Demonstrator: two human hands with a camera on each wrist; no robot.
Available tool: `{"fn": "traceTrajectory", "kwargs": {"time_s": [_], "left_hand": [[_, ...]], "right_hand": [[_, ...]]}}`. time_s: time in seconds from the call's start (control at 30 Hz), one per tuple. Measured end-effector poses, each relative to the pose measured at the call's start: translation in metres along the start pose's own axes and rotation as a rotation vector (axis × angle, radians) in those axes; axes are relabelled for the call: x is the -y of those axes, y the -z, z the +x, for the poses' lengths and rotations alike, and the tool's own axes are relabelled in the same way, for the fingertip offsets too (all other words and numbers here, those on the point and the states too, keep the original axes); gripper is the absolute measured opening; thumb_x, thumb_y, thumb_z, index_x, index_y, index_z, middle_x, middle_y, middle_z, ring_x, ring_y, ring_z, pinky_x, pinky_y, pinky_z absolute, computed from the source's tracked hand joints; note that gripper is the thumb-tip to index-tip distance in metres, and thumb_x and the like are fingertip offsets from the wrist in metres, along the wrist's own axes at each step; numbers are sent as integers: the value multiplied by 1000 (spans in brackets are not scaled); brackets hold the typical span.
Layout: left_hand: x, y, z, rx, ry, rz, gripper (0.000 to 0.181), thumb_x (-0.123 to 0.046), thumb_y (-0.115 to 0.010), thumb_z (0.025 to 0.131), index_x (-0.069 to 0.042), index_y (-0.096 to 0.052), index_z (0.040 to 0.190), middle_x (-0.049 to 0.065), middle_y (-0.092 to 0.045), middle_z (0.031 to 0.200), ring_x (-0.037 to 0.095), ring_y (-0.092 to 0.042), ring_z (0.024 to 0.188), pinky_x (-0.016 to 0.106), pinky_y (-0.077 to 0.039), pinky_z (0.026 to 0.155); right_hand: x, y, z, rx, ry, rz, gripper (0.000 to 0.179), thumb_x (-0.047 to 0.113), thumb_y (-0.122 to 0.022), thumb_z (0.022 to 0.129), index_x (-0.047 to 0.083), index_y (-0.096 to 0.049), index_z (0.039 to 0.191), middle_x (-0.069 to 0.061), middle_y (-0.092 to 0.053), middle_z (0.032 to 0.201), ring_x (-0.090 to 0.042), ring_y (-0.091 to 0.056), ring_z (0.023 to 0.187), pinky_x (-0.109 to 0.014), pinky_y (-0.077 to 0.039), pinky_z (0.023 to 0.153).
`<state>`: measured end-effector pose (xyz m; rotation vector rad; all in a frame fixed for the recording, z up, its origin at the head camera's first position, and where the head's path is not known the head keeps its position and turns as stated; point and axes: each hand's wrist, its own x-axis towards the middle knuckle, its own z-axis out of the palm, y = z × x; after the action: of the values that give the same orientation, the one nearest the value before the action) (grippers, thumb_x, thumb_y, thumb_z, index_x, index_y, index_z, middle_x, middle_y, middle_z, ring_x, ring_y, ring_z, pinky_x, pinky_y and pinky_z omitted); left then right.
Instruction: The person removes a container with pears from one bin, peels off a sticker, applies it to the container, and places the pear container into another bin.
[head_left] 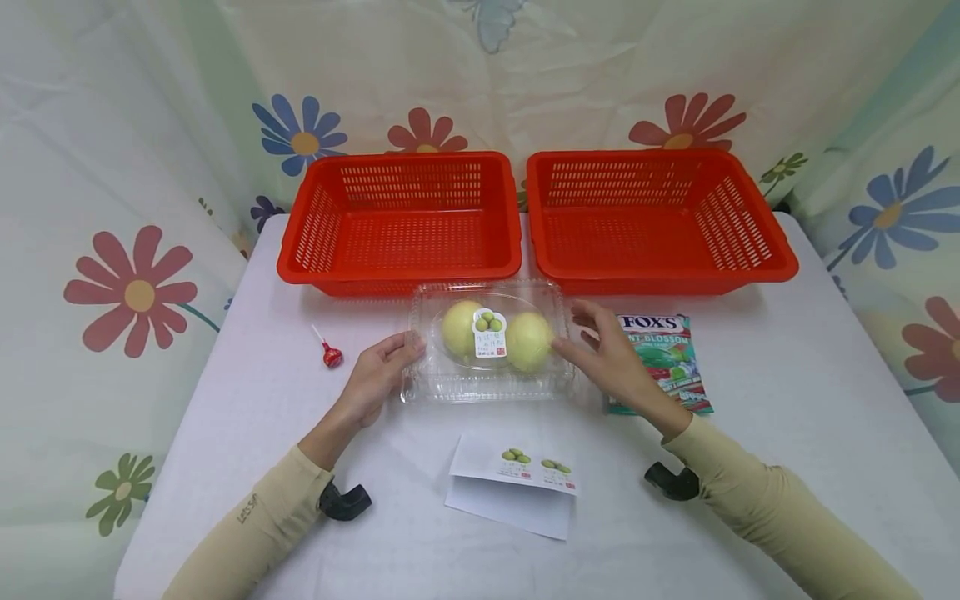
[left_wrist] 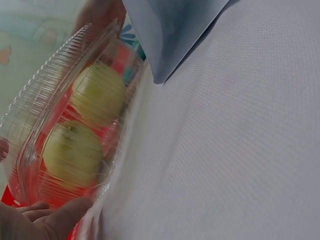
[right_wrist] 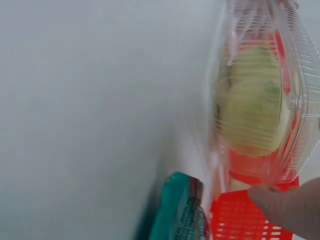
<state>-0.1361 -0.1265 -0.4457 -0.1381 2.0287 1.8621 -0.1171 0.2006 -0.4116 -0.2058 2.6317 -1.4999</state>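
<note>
A clear plastic fruit box [head_left: 491,387] holds two pale green round fruits [head_left: 529,342]. A white printed sticker [head_left: 491,333] lies on its lid. My left hand [head_left: 381,375] grips the box's left end, its thumb over the edge. At the right end is my right hand [head_left: 609,358], thumb tip right at the lid and fingers loosely bent beside the edge. In the right wrist view, that thumb [right_wrist: 285,202] shows close by the box's end. The folded sticker sheet [head_left: 513,496] lies nearer me, with two printed stickers on its upper face.
Two red plastic baskets [head_left: 405,283] [head_left: 667,279] stand side by side at the back of the white table [head_left: 360,550]. A red-wrapped lollipop [head_left: 332,356] lies to the left. A FOX'S candy bag [head_left: 678,367] is partly under my right forearm. A flowered curtain [head_left: 525,83] hangs behind.
</note>
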Motion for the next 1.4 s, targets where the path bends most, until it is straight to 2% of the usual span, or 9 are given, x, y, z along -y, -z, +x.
{"fn": "traceTrajectory", "kwargs": {"time_s": [0.1, 0.23, 0.37, 0.47, 0.57, 0.87, 1.03, 1.27, 1.4], "left_hand": [[0, -2, -2, 4, -4, 19, 54, -28, -61, 94, -4, -46, 140, 16, -56, 135, 23, -57, 103, 34, -55, 87], [1, -8, -4, 26, -13, 26, 52, -26, -62, 94, -3, -49, 138, 18, -58, 132, 18, -58, 95, 30, -55, 82], [1, -16, -5, 43, -15, 9, 52, -24, -63, 93, -1, -50, 137, 19, -60, 130, 15, -59, 88, 27, -54, 77], [1, -22, -5, 52, -13, 0, 51, -24, -63, 93, 1, -50, 136, 21, -61, 128, 13, -58, 83, 27, -54, 75], [1, -28, -5, 56, -11, 2, 50, -24, -63, 93, 0, -52, 135, 20, -62, 126, 14, -58, 83, 29, -56, 77], [0, -45, -5, 110, -26, -12, 52, -27, -64, 93, -1, -51, 136, 20, -60, 131, 30, -62, 112, 42, -55, 89], [-8, -54, -3, 140, -69, 72, 58, -36, -57, 96, -2, -45, 141, 18, -54, 139, 32, -56, 123, 43, -52, 95], [-22, -64, 28, 178, -86, 86, 72, -57, -33, 100, -3, -37, 147, 13, -40, 151, 27, -40, 139, 43, -39, 109], [-23, -77, 53, 228, -48, 92, 74, -57, -31, 100, -2, -30, 150, 13, -34, 155, 26, -33, 143, 40, -34, 114]], "right_hand": [[-4, 5, -6, 116, -177, 131, 76, 37, -56, 97, 1, -17, 152, -25, -29, 152, -44, -32, 138, -59, -31, 110], [-6, 10, -12, 225, -330, 299, 78, 44, -49, 99, -2, -15, 152, -25, -24, 155, -44, -27, 140, -62, -28, 111], [-6, 13, -20, 231, -433, 428, 78, 42, -50, 99, -1, -12, 152, -22, -19, 155, -41, -31, 134, -55, -38, 108], [-5, 13, -26, 207, -473, 442, 78, 41, -52, 98, 2, -11, 151, -21, -21, 151, -37, -39, 124, -40, -49, 94], [-5, 13, -31, 181, -478, 440, 75, 38, -54, 97, 3, -12, 149, -21, -22, 146, -36, -39, 119, -31, -48, 84], [-4, 26, -45, 129, -454, 432, 71, 34, -52, 99, 2, -14, 149, -17, -30, 139, -28, -43, 113, -31, -50, 86], [-1, 39, -53, 106, -440, 365, 72, 37, -48, 100, -2, -12, 148, -21, -36, 138, -23, -50, 106, -31, -52, 82], [-2, 69, -68, 86, -410, 332, 55, 42, -43, 101, 2, -33, 138, -5, -39, 130, -21, -43, 114, -33, -52, 84], [-3, 91, -75, 79, -389, 315, 44, 40, -42, 102, 11, -37, 135, 8, -48, 121, -14, -50, 109, -32, -57, 83]]}}
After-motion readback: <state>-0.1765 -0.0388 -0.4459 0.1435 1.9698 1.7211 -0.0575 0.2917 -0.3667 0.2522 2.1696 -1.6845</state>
